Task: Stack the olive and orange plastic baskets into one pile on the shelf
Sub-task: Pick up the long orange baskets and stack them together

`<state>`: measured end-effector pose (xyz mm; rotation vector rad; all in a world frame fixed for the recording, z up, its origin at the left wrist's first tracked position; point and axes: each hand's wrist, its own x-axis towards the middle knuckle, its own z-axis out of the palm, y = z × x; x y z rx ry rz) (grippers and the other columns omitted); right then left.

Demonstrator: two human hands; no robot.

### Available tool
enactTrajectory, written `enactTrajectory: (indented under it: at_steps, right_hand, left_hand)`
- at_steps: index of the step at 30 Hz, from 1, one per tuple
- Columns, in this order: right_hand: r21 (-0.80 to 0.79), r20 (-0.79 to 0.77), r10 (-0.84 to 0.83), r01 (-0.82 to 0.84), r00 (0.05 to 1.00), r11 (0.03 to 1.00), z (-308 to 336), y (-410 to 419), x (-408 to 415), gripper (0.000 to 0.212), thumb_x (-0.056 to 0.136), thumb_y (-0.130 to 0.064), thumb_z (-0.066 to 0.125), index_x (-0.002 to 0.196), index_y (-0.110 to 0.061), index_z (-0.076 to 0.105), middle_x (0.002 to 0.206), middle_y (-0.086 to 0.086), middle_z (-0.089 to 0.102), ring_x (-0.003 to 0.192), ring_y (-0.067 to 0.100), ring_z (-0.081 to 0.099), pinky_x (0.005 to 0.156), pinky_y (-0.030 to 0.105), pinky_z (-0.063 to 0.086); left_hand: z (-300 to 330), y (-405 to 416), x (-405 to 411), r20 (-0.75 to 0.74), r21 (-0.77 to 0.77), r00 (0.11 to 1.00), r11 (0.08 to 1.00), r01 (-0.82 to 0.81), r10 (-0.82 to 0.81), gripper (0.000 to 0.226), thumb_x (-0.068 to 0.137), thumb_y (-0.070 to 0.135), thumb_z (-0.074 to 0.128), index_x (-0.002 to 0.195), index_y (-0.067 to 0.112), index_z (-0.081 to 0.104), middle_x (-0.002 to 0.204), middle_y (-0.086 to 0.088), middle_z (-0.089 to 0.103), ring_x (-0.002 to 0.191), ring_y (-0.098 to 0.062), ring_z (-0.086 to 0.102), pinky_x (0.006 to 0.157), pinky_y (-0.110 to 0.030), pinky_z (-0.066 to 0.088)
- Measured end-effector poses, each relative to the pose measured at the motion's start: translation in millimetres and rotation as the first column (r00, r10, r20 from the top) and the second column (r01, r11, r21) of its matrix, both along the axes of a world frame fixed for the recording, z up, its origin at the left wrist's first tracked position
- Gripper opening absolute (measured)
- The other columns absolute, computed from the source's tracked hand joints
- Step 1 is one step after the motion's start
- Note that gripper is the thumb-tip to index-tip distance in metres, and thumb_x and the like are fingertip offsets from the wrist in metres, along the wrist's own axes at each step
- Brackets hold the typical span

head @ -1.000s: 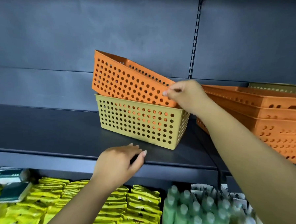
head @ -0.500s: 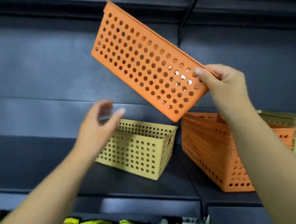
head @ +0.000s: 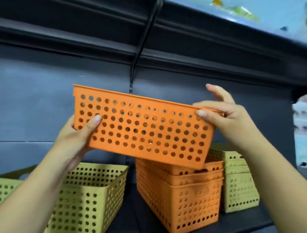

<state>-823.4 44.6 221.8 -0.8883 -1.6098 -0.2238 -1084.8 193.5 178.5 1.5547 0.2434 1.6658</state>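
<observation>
An orange perforated basket [head: 143, 128] hangs in the air, nearly level, held by both hands. My left hand [head: 76, 139] grips its lower left corner from beneath. My right hand [head: 225, 118] pinches its top right rim. Right under its right half stands a pile of nested orange baskets [head: 182, 198] on the dark shelf [head: 138, 222]. A single olive basket [head: 84, 198] stands at lower left, partly behind my left forearm. A pile of nested olive baskets [head: 238, 185] stands behind the orange pile at right.
The shelf's dark back panel [head: 43, 96] and a vertical slotted upright [head: 133, 76] rise behind the baskets. The underside of an upper shelf [head: 171, 37] runs across overhead. An aisle opening [head: 305, 128] shows at the far right.
The orange basket has come down from a steep tilt to nearly level, above the orange pile. My left hand, free before, now grips its lower left corner. The view has tilted upward.
</observation>
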Motion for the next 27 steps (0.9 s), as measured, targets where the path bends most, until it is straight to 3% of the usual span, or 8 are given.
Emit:
enactTrajectory:
  at_steps: [3, 6, 8, 12, 15, 17, 20, 27]
  right_hand:
    - [0.097, -0.212, -0.055, 0.077, 0.976, 0.992, 1.4, -2.1, -0.9, 0.050, 0.081, -0.019, 0.063, 0.120, -0.043, 0.045, 0.134, -0.011, 0.029, 0.115, -0.014, 0.035, 0.097, 0.017, 0.038]
    - [0.068, -0.502, 0.090, -0.064, 0.860, 0.996, -7.3, -3.7, 3.6, 0.091, 0.072, -0.031, 0.072, 0.141, -0.038, 0.012, 0.144, -0.007, 0.026, 0.109, -0.007, 0.048, 0.074, 0.020, 0.049]
    - [0.011, -0.582, 0.165, -0.195, 0.797, 0.981, -17.9, -6.0, 14.7, 0.104, 0.060, -0.033, 0.072, 0.141, -0.039, 0.006, 0.137, -0.001, 0.044, 0.099, 0.008, 0.063, 0.068, 0.027, 0.052]
    - [-0.010, -0.498, 0.113, -0.136, 0.860, 0.991, -32.3, -10.2, 26.7, 0.090, 0.054, -0.015, 0.080, 0.124, -0.042, 0.030, 0.109, -0.005, 0.054, 0.093, 0.015, 0.063, 0.074, 0.033, 0.052]
    - [0.104, -0.498, 0.020, 0.036, 0.867, 0.994, -33.8, -2.0, 25.7, 0.060, 0.062, -0.015, 0.079, 0.092, -0.045, 0.037, 0.098, -0.005, 0.051, 0.088, 0.016, 0.057, 0.069, 0.034, 0.051]
    - [0.100, -0.500, -0.093, 0.164, 0.861, 0.981, -31.8, 5.5, 21.1, 0.059, 0.055, -0.029, 0.081, 0.084, -0.055, 0.037, 0.113, 0.003, 0.049, 0.100, 0.022, 0.055, 0.078, 0.043, 0.052]
    - [0.060, -0.488, -0.228, 0.293, 0.842, 0.954, -27.6, 17.6, 11.1, 0.060, 0.054, -0.032, 0.081, 0.086, -0.053, 0.035, 0.127, 0.003, 0.039, 0.115, 0.025, 0.046, 0.095, 0.050, 0.044]
    - [-0.182, -0.417, -0.462, 0.427, 0.782, 0.886, -23.0, 52.4, -14.9, 0.062, 0.064, -0.028, 0.079, 0.098, -0.040, 0.029, 0.148, 0.009, 0.017, 0.137, 0.027, 0.019, 0.109, 0.056, 0.021]
  left_hand:
    - [1.8, 1.9, 29.6, 0.055, 0.011, 0.997, 0.999, 0.049, -0.050, 0.070, 0.033, 0.061, 0.082, 0.090, 0.026, 0.059, 0.073, 0.014, 0.074, 0.067, -0.004, 0.069, 0.051, -0.030, 0.056]
    - [7.1, 8.9, 54.3, 0.083, 0.029, 0.995, 0.998, 0.058, -0.061, 0.071, 0.035, 0.061, 0.080, 0.093, 0.026, 0.059, 0.078, 0.011, 0.074, 0.071, -0.006, 0.070, 0.053, -0.032, 0.058]
    - [9.9, 15.8, 66.9, 0.078, 0.038, 0.994, 0.997, 0.068, -0.070, 0.056, 0.048, 0.054, 0.071, 0.095, 0.027, 0.059, 0.081, 0.008, 0.073, 0.072, -0.010, 0.070, 0.054, -0.034, 0.059]
    - [13.1, 27.2, 98.8, 0.107, 0.016, 0.993, 0.999, 0.049, -0.050, 0.039, 0.073, 0.037, 0.070, 0.105, 0.022, 0.052, 0.089, 0.007, 0.067, 0.078, -0.014, 0.067, 0.053, -0.031, 0.057]
    - [14.2, 40.9, 123.6, -0.007, -0.055, 0.994, 0.993, -0.108, 0.108, 0.080, 0.065, 0.062, 0.064, 0.128, 0.020, 0.037, 0.114, 0.000, 0.056, 0.104, -0.022, 0.059, 0.083, -0.047, 0.052]
    - [10.3, 44.0, 136.5, -0.221, -0.007, 0.950, 0.974, -0.227, 0.220, 0.099, 0.056, 0.079, 0.051, 0.137, 0.026, 0.031, 0.141, -0.009, 0.042, 0.127, -0.027, 0.043, 0.104, -0.052, 0.035]
    - [-9.7, 23.6, 146.0, -0.388, 0.156, 0.879, 0.960, -0.235, 0.278, 0.090, 0.071, 0.069, 0.050, 0.144, 0.024, 0.021, 0.155, -0.005, 0.015, 0.141, -0.020, 0.018, 0.114, -0.046, 0.017]
    - [-45.0, -4.6, 130.5, -0.503, 0.049, 0.864, 0.998, 0.042, -0.012, 0.095, 0.058, 0.071, 0.049, 0.141, 0.034, 0.023, 0.151, 0.009, 0.025, 0.136, -0.006, 0.024, 0.115, -0.033, 0.017]
